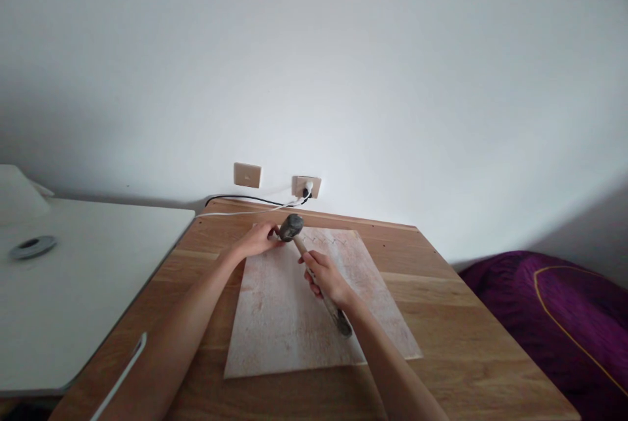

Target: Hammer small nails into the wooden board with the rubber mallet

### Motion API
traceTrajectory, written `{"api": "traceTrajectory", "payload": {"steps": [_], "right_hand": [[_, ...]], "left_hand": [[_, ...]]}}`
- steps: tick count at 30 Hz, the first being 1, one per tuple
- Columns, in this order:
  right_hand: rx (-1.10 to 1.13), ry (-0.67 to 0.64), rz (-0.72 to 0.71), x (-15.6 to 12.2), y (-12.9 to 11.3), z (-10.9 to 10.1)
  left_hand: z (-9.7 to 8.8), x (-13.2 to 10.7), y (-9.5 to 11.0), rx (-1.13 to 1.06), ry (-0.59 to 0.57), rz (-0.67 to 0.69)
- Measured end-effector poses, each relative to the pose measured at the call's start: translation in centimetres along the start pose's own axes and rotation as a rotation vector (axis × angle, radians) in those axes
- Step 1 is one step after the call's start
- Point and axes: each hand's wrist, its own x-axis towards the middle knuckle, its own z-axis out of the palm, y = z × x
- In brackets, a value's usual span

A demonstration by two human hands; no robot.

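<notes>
My right hand (326,276) is wrapped round the wooden handle of a hammer (291,227), whose dark metal head hangs just above the far end of a pale, whitewashed board (279,316). My left hand (259,239) rests at the board's far left corner, fingers pinched together right beside the hammer head; whatever they pinch is too small to make out. The board lies flat on a wooden table (441,316).
A white desk (88,290) with a round grey grommet (33,247) adjoins the table on the left. Wall sockets (306,185) with black and white cables sit behind the table. A purple bedcover (554,316) lies at the right. A white strip (122,372) lies near the table's left edge.
</notes>
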Motion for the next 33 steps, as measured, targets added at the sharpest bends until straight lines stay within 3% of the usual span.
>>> {"api": "traceTrajectory", "payload": {"steps": [8,15,18,23,29,33], "right_hand": [[-0.046,0.075,0.054,-2.4,1.0,-1.7],[0.042,0.113,-0.148,-0.9,-2.4,-0.6],[-0.021,0.068,-0.126,0.4,-2.9,0.6],[-0.058,0.051,0.012,1.0,-0.9,1.7],[0.036,0.084,0.01,-1.7,1.5,0.1],[0.031,0.107,0.042,-2.5,1.7,-0.5]], "left_hand": [[0.1,0.4,-0.7,0.011,-0.06,0.019],[-0.1,0.0,-0.3,0.019,-0.043,-0.028],[-0.3,-0.1,0.1,0.03,-0.058,-0.022],[-0.3,-0.1,0.0,0.013,-0.041,-0.012],[0.2,0.2,-0.9,0.051,0.004,0.035],[0.3,0.3,-1.2,0.04,-0.025,0.065]]}}
